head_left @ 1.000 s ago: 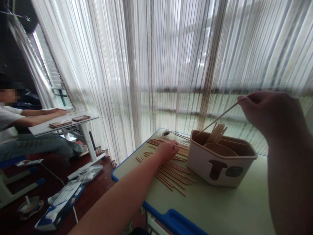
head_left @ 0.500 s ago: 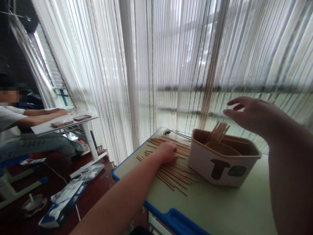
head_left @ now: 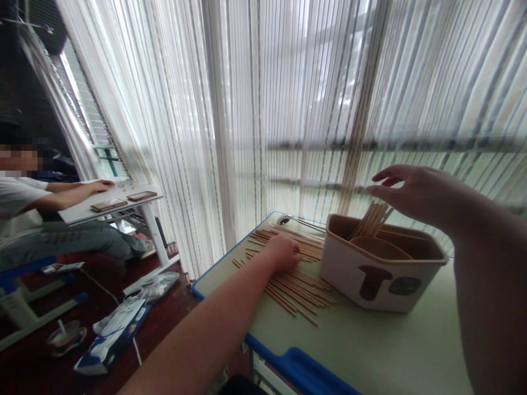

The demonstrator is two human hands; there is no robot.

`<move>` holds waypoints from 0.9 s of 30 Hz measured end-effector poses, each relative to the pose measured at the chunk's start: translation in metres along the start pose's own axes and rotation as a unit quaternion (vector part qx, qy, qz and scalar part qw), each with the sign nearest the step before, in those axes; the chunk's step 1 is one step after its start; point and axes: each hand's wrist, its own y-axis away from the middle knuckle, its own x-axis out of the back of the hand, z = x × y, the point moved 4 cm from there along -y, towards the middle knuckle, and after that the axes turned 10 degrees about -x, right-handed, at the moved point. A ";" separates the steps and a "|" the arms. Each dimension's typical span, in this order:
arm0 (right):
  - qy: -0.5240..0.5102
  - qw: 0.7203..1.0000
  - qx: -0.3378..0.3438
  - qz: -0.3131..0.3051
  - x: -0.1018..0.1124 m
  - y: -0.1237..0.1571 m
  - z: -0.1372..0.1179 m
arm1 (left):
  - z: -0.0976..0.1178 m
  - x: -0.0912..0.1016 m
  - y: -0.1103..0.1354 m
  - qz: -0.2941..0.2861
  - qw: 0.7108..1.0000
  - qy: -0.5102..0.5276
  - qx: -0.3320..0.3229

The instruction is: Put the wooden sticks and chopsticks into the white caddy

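Several wooden chopsticks (head_left: 298,288) lie spread on the pale green table (head_left: 362,345). My left hand (head_left: 284,252) rests on that pile with its fingers curled down onto the sticks. A beige cutlery holder (head_left: 381,271) stands to the right of the pile, with a bunch of chopsticks (head_left: 373,218) upright in its back compartment. My right hand (head_left: 411,192) hovers above the holder, fingers spread and holding nothing.
A metal spoon (head_left: 294,221) lies at the table's far edge near the sheer curtains (head_left: 263,109). The table has a blue rim (head_left: 304,373). At left another person (head_left: 24,208) sits at a white desk (head_left: 107,200). Bags and a cup lie on the dark floor.
My right hand held one chopstick over the holder a second ago, then let it drop in and opened. The left hand stayed on the pile.
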 end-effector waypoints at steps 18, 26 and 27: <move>-0.016 0.997 0.065 -0.032 -0.013 0.006 -0.013 | 0.001 -0.005 0.000 -0.007 0.998 0.049 -0.031; 0.012 0.996 0.085 -0.020 -0.015 0.007 -0.016 | 0.003 -0.008 -0.001 -0.027 0.997 0.049 -0.044; 0.010 0.996 0.090 -0.015 -0.014 0.007 -0.017 | 0.003 -0.008 -0.001 -0.033 0.997 0.050 -0.043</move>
